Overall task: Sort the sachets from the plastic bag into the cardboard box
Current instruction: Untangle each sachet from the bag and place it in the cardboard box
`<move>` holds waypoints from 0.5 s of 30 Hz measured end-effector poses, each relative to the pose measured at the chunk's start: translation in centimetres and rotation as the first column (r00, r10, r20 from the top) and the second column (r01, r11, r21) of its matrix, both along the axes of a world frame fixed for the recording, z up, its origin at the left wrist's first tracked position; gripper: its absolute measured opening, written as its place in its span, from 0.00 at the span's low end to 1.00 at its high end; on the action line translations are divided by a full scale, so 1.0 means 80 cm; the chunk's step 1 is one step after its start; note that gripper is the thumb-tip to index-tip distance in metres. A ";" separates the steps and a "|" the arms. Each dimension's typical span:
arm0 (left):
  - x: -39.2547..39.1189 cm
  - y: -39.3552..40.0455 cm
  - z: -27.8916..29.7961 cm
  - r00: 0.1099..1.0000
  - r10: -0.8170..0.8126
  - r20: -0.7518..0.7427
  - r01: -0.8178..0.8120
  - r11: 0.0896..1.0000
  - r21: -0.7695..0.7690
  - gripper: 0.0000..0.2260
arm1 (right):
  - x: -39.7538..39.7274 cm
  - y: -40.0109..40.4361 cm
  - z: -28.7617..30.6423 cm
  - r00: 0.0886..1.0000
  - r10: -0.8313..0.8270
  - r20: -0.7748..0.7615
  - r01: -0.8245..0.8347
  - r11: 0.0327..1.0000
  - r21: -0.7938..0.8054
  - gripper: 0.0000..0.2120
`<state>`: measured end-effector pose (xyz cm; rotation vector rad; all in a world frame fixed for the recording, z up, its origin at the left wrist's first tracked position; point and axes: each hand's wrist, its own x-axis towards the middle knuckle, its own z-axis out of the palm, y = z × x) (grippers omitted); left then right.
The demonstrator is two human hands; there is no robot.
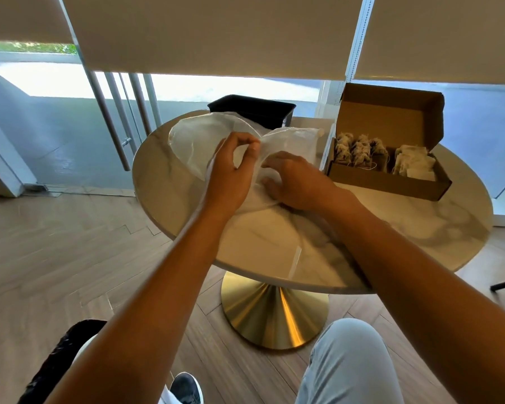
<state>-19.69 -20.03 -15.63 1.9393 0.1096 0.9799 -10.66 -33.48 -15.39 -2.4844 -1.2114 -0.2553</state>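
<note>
A clear plastic bag (196, 138) lies crumpled on the round marble table (289, 243). My left hand (231, 176) pinches a fold of the bag between thumb and curled fingers. My right hand (298, 182) rests on the bag just to its right, fingers bent down onto the film; its fingertips are hidden. The open cardboard box (391, 182) stands at the table's right, lid raised. Inside it, darker sachets (359, 150) fill the left part and pale sachets (414, 164) the right. I see no sachets inside the bag.
A black bin (251, 107) stands behind the table's far edge. The table's gold pedestal (274, 313) rises from the wooden floor. Roller blinds and glass doors are behind. My knee (350, 360) and a shoe (187, 387) show at the bottom.
</note>
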 end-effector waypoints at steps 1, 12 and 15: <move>0.000 -0.001 -0.001 1.000 -0.021 0.008 0.021 1.000 0.004 0.03 | 0.008 0.010 0.001 1.000 -0.005 -0.002 0.005 1.000 0.008 0.19; 0.004 0.001 -0.008 0.996 -0.060 0.064 0.057 0.997 0.045 0.03 | 0.076 0.068 -0.018 0.995 -0.100 0.019 0.101 0.991 -0.085 0.09; 0.009 0.004 -0.011 0.999 -0.028 0.016 0.027 0.998 0.057 0.04 | 0.083 0.067 -0.021 0.994 -0.107 0.021 0.108 0.989 -0.100 0.08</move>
